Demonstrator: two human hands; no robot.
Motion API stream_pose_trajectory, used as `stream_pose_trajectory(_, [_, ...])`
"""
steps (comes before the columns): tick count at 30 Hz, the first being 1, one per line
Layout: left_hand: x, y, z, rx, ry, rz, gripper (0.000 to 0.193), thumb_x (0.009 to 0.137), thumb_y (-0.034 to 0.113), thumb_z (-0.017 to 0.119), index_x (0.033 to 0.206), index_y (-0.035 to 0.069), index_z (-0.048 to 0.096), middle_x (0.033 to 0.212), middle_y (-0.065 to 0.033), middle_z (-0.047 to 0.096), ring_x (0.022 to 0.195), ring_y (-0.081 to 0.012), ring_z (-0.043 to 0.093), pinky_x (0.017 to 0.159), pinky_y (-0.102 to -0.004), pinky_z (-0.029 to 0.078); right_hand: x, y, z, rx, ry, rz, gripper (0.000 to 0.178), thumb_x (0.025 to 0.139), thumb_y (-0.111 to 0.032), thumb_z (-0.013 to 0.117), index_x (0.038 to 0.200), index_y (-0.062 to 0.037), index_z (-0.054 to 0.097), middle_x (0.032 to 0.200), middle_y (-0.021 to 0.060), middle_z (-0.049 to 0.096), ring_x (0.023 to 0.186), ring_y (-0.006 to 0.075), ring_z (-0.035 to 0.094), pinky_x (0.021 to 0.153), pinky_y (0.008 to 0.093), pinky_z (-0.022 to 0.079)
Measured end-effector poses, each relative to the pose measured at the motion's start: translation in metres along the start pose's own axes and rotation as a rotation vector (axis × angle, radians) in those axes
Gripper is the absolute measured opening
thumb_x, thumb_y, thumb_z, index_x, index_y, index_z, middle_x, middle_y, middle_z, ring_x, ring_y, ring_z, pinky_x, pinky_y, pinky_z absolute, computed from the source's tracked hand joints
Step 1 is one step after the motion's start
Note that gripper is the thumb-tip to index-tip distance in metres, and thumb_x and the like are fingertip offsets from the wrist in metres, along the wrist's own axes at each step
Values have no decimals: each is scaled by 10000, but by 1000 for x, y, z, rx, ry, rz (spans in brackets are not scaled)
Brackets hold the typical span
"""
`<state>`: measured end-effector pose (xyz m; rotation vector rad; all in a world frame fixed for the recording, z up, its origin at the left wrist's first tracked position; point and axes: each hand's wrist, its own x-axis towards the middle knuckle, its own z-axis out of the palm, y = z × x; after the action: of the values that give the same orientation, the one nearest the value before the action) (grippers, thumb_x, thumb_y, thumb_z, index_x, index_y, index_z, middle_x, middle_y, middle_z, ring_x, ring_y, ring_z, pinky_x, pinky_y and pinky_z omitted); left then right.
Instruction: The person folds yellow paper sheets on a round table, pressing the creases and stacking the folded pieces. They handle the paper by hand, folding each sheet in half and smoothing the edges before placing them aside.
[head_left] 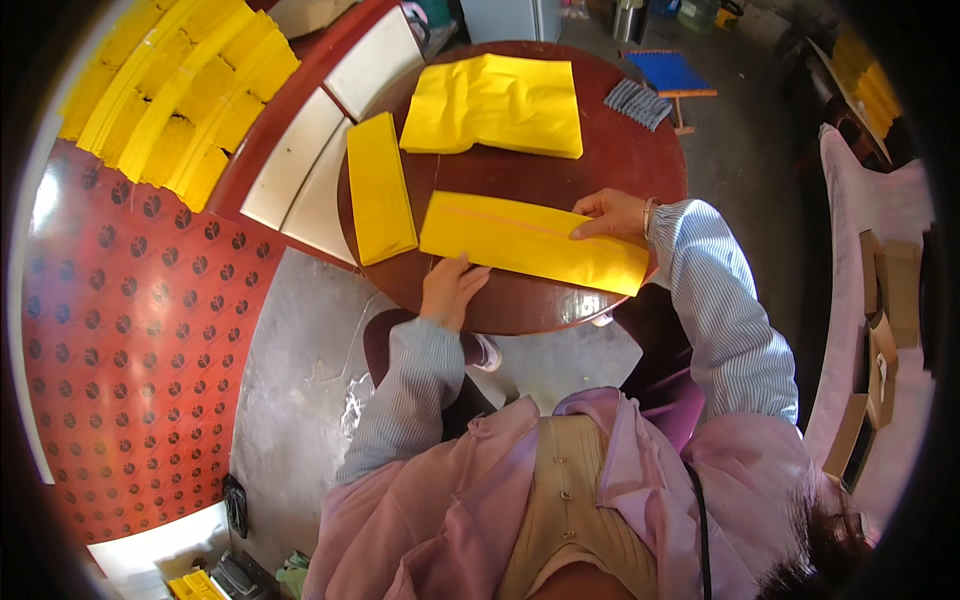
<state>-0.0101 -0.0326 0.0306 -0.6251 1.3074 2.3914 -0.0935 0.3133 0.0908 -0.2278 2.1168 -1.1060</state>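
A long folded strip of yellow paper [515, 240] lies across the near part of a round dark red table [640, 160], with a faint pinkish line along it. At its near left edge, my left hand [455, 290] has its fingers stretched out, touching the edge. My right hand [612, 214] is closed at the strip's far right edge, thumb on top; the tips of the other fingers are partly hidden. Left of the strip rests a narrow folded yellow stack [380, 190]. Behind it lies a wider pile of yellow sheets [495, 105], slightly wrinkled on top.
A large stack of yellow bundles [180, 90] rests at the upper left, by a red and white cabinet [310, 150]. A grey ribbed cloth [638, 104] lies at the table's far right edge. Beyond stands a blue-topped folding stool [668, 72]. Open cardboard boxes [880, 370] are at the right.
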Motion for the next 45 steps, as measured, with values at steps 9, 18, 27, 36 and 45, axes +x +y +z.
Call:
stream_pose_trajectory(9, [-22,-7,-7,1534,42,1163,630,915,121,781,1482,-10,541,1493,-199,573,1436,-408,526,1195,-530,424,-23,4,138,-681,826,-511,615,968,-279,749,1540,-140,569,1589,93,566,1497,296,494,1261,549,329])
stream_pose_trajectory(18, [-13,-13,-21,1690,-111,868,804,978,353,746,1628,18,410,1701,-222,377,1616,-411,283,1295,-575,233,-16,9,185,-721,559,-270,837,986,-511,661,1673,-135,366,1761,46,315,1639,224,251,1347,517,134])
stream_pose_trajectory(27, [-10,-21,-27,1644,-100,898,736,1029,276,690,1656,50,378,1737,-193,331,1632,-404,248,1309,-565,187,-20,4,185,-689,556,-236,839,989,-526,654,1682,-161,354,1768,37,305,1640,214,255,1349,521,121])
stream_pose_trajectory(36, [10,-15,-14,1641,-32,979,766,975,240,732,1617,-16,403,1708,-225,363,1620,-452,254,1301,-615,187,-53,9,182,-674,713,-202,669,1002,-362,693,1615,-181,495,1710,48,425,1600,239,365,1318,558,211])
stream_pose_trajectory(45, [61,3,-16,1761,-107,1060,707,987,277,697,1595,15,449,1686,-212,402,1613,-428,277,1301,-618,194,-77,73,110,-392,1035,-115,304,954,-133,721,1244,-54,768,1234,119,743,1143,344,655,1026,448,536])
